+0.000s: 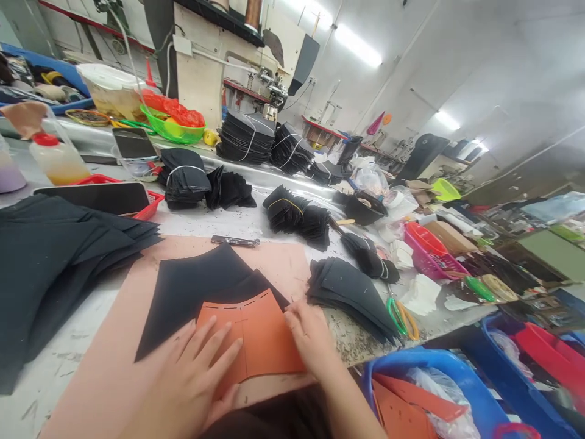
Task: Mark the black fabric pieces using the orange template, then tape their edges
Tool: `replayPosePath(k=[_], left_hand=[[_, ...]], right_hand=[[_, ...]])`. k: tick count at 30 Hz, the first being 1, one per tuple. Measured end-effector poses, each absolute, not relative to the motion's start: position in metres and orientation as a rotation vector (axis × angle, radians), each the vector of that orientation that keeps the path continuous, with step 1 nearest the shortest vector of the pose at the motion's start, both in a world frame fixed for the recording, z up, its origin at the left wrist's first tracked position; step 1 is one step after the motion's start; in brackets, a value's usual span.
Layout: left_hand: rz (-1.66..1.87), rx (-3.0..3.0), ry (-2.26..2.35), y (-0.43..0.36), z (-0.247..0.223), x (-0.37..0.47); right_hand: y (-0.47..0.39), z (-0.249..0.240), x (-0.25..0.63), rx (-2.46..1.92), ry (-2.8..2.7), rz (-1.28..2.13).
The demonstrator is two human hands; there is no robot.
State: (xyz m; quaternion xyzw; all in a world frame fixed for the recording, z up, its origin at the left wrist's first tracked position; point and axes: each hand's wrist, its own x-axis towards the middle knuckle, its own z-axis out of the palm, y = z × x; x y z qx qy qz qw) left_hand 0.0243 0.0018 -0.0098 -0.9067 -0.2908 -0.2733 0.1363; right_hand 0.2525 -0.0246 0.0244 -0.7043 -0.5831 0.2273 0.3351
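An orange slotted template (260, 341), with cut lines along its top edge, lies over black cut panels (183, 292) on a pink board (105, 341). My left hand (196, 372) rests on the template's left part with its fingers spread flat. At the template's right edge, my right hand (308, 332) has its fingers together, gripping the edge; part of the grip is hidden. Beyond the panels lies a narrow dark metal tool (235, 241). A stack of dark cut pieces (351, 292) stands just right of my right hand.
Large dark panels (68, 256) are piled at the left. Tied black bundles (186, 177) stand farther back, near a phone (95, 198) in a red tray. A blue bin (411, 366) with orange sheets sits at the lower right, below the table edge.
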Motion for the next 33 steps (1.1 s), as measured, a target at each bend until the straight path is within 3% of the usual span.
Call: replayPosePath(k=[9,13,19,23,28,33], left_hand=[[-0.938,-2.709,-0.916,0.008,-0.012,0.009],[-1.018,-2.764,-1.159,0.009,-0.015,0.006],[-0.794,-2.623,-0.866,0.019,-0.03,0.018],[-0.73,-2.606,-0.721,0.022,-0.016,0.017],[-0.548,-2.823,-0.564,0.016,0.003,0.003],[-0.846,-2.904,-0.842,0.004,0.004,-0.003]], right_hand=[[-0.038,0.048,0.246,-1.655,-1.587,0.743],[-0.038,0.056,0.29,-1.473,-1.488,0.464],[-0.04,0.064,0.417,-1.852,-0.928,0.09],[-0.051,0.05,0.451,-1.907,-0.819,0.005],[-0.054,0.036,0.408,-1.738,-0.768,0.015],[-0.049,0.026,0.313,-1.656,-1.239,0.53]])
